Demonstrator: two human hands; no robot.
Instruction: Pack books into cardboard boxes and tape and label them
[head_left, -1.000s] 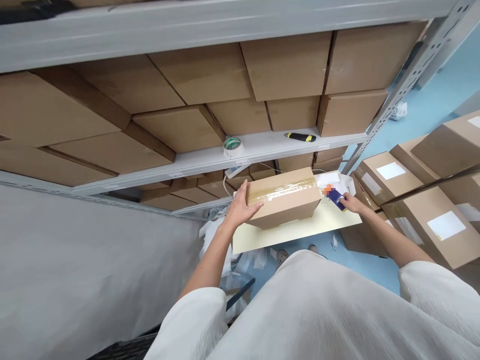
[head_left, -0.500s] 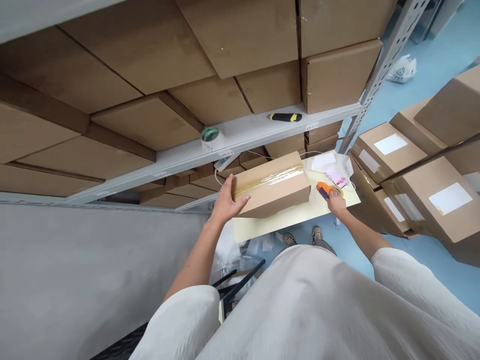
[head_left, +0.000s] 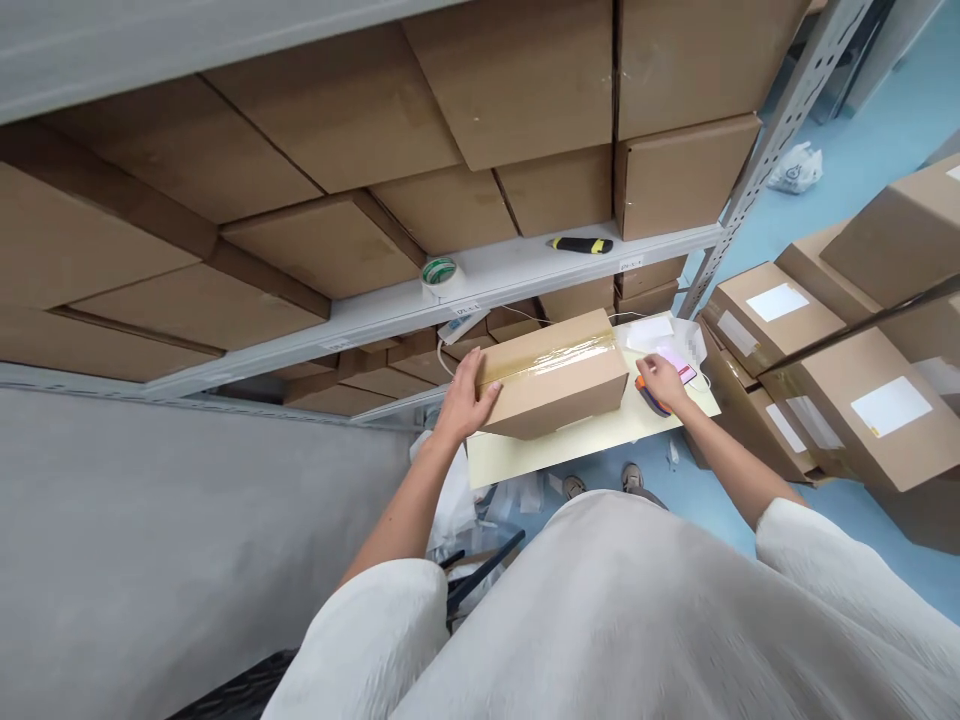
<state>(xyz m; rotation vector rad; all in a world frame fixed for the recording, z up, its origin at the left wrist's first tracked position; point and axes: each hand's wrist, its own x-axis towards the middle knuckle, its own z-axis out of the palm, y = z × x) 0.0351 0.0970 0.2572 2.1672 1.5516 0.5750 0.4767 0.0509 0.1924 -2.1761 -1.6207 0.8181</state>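
Note:
A long cardboard box (head_left: 559, 375) sits on the pale yellow tabletop (head_left: 517, 455), shiny tape running along its top seam. My left hand (head_left: 463, 400) grips its left end, with the thumb against the near edge and the fingers toward the far side. Beyond the other end of the box, my right hand (head_left: 664, 380) hovers with its fingers curled together, and no object shows in them. Just under that hand lies an orange and blue tape dispenser (head_left: 651, 397), partly covered by it. A phone with a lit pinkish screen (head_left: 685, 374) lies beside my right wrist.
Stacked cardboard boxes (head_left: 525, 90) fill the metal shelf (head_left: 510, 268) ahead. On its edge rest a tape roll (head_left: 441, 275) and a black and yellow utility knife (head_left: 581, 245). Labelled cartons (head_left: 862, 385) stand at the right. A grey wall (head_left: 187, 520) is at the left.
My right hand has let go of the tape dispenser, which now lies on the tabletop below it. My left hand keeps its grip on the box. The view has shifted slightly.

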